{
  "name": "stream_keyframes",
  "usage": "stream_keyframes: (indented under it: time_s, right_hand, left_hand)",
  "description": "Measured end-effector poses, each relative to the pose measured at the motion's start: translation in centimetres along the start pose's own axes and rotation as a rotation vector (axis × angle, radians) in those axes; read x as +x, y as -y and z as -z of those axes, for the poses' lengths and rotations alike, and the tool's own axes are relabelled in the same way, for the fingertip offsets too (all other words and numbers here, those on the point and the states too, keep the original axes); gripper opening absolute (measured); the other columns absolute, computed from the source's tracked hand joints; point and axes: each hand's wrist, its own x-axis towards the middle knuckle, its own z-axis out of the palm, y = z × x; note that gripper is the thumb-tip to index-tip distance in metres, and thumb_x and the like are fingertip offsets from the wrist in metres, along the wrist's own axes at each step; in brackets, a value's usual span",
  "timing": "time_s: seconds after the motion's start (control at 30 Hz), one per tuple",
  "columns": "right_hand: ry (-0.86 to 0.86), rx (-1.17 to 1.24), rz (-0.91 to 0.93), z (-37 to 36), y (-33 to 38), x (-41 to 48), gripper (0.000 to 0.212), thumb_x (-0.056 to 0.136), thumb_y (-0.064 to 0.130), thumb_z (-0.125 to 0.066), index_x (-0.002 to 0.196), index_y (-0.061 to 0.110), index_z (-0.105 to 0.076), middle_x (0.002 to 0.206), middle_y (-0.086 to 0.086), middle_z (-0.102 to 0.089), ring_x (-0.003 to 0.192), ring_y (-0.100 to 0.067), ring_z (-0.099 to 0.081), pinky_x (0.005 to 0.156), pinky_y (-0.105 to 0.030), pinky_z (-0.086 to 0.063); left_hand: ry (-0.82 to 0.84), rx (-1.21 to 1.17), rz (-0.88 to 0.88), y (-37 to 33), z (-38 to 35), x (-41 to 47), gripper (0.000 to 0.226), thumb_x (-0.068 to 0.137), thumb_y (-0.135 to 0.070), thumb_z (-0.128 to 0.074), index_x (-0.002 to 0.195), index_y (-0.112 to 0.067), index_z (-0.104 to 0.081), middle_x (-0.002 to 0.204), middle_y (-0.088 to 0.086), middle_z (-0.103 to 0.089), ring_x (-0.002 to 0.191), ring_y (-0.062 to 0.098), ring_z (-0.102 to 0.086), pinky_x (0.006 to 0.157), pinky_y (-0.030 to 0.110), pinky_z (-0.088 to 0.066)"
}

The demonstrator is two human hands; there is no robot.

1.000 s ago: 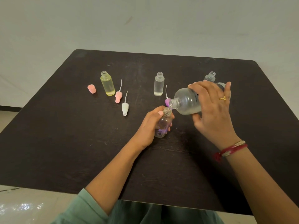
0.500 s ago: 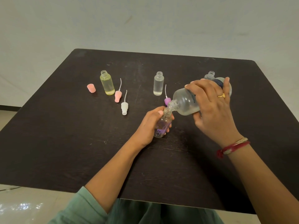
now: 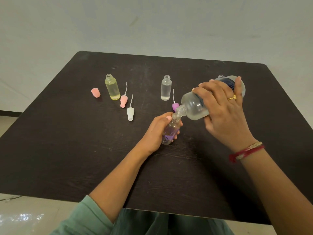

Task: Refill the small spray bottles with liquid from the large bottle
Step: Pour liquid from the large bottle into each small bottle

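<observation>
Head view, landmark: the small clear spray bottle with purple print (image 3: pixel 171 131), standing on the dark wooden table (image 3: pixel 67 150); all places below are told from it.
Key relation: the mouth of the large frosted clear plastic bottle (image 3: pixel 194 106) sits just above and to the right of the small bottle's open neck, lip touching or almost touching lip; I cannot tell which.
Long axis of the large bottle: nearly level, tipped a little mouth-down, running from the neck up and away to the right.
Long axis of the small bottle: close to upright, leaning slightly right toward the pourer.
Left hand (image 3: pixel 157 131): wraps the small bottle from its left side, fingers curled closed round the body, thumb tip by the neck; forearm comes in from below left.
Right hand (image 3: pixel 223 112): to the right and above, clamps the large bottle's body from over the top, fingers spread across it, thumb hidden beneath; wrist bent down.
Nearer hand: the left already has the task's thing; the right carries the source.
Liquid: a little shows low in the tilted large bottle; a stream is too fine to make out.
Purple spray cap with dip tube (image 3: pixel 175 105): just beyond the neck, on the table.
White spray cap (image 3: pixel 130 113): to the left.
Pink spray cap (image 3: pixel 123 100) and pink cover (image 3: pixel 95 92): farther left.
Yellow-tinted small bottle (image 3: pixel 112 87) and frosted small bottle (image 3: pixel 166 88): beyond, open-necked.
Judgement: the next move likely calls for a slight further tip without the lips sliding apart.
</observation>
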Motion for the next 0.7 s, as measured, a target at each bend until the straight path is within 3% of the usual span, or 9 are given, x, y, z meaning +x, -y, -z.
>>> stream_keyframes:
  time_s: [0.7]
  right_hand:
    - [-0.01, 0.014, -0.007, -0.17, -0.14, -0.05, 0.063, 0.07, -0.004, -0.067, 0.125, 0.019, -0.048, 0.124, -0.006, -0.056, 0.126, -0.029, -0.045, 0.118, -0.048, 0.004]
  left_hand:
    - [-0.003, 0.004, 0.009, 0.18, -0.03, 0.14, 0.047, 0.083, -0.049, -0.037, 0.088, -0.01, -0.062, 0.068, 0.0, -0.06, 0.06, 0.015, -0.056, 0.06, 0.032, -0.046]
